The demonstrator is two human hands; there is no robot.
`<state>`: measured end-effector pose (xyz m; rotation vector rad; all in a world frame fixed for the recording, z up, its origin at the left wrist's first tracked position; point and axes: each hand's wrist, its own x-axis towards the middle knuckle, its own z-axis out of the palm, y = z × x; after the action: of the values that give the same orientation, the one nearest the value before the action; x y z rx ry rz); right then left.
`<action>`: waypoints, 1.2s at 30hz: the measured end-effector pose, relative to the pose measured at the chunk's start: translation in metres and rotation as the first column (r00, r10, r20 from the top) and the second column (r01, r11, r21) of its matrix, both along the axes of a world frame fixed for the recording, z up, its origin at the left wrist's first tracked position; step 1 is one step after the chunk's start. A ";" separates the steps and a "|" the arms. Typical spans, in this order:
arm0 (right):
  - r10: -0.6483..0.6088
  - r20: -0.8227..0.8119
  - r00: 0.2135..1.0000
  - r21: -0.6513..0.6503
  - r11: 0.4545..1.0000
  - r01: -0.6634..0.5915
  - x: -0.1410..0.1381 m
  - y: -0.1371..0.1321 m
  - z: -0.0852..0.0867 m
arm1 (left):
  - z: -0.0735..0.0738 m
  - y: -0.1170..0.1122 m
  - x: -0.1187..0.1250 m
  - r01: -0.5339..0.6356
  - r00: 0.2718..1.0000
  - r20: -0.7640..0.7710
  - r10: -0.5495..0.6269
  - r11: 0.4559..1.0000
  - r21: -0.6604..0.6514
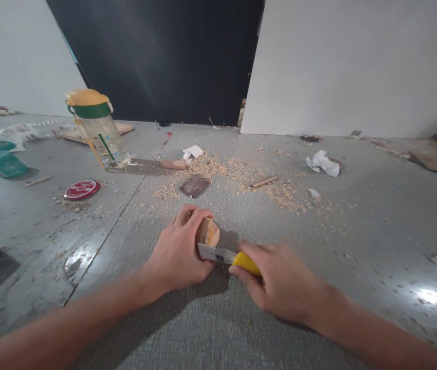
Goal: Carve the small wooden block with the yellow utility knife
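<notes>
My left hand [180,249] is wrapped round a small rounded piece of wood [208,232] and holds it down on the grey floor. My right hand [276,280] grips a yellow-handled utility knife [229,257]. Its metal blade lies against the near side of the wood, right beside my left thumb. Both hands are low in the middle of the view, close together.
Wood shavings [241,177] lie scattered beyond my hands, with a dark flat piece [194,186], a wooden stick [263,181], a short wooden peg [173,164] and crumpled paper [322,163]. A clear bottle with a yellow-green lid [97,132], a red round lid [82,189] and a green container [0,160] stand left.
</notes>
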<state>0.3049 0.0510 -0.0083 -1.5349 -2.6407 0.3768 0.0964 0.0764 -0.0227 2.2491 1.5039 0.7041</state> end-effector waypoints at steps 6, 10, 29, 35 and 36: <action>0.002 0.039 0.999 0.051 0.999 -0.004 -0.001 0.000 -0.003 | 0.003 0.000 0.001 -0.003 1.000 0.011 0.003 1.000 -0.013; 0.018 -0.016 1.000 0.128 0.992 -0.016 0.006 0.008 -0.005 | 0.006 0.001 0.001 0.003 0.999 0.048 -0.001 0.999 -0.035; 0.057 -0.120 0.991 0.014 0.998 -0.056 0.002 0.000 -0.005 | 0.001 0.002 -0.003 0.144 0.978 0.143 -0.151 0.988 0.055; 0.074 -0.059 0.996 0.061 0.996 -0.070 0.003 0.004 -0.008 | 0.000 0.003 -0.004 0.170 0.970 0.168 -0.177 0.984 0.052; 0.074 -0.056 0.996 0.071 0.995 -0.070 0.003 0.004 -0.008 | 0.001 0.004 -0.004 0.170 0.969 0.172 -0.176 0.984 0.053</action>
<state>0.3077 0.0554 -0.0162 -1.3907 -2.6404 0.3253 0.0925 0.0802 -0.0220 2.2462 1.2052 0.8584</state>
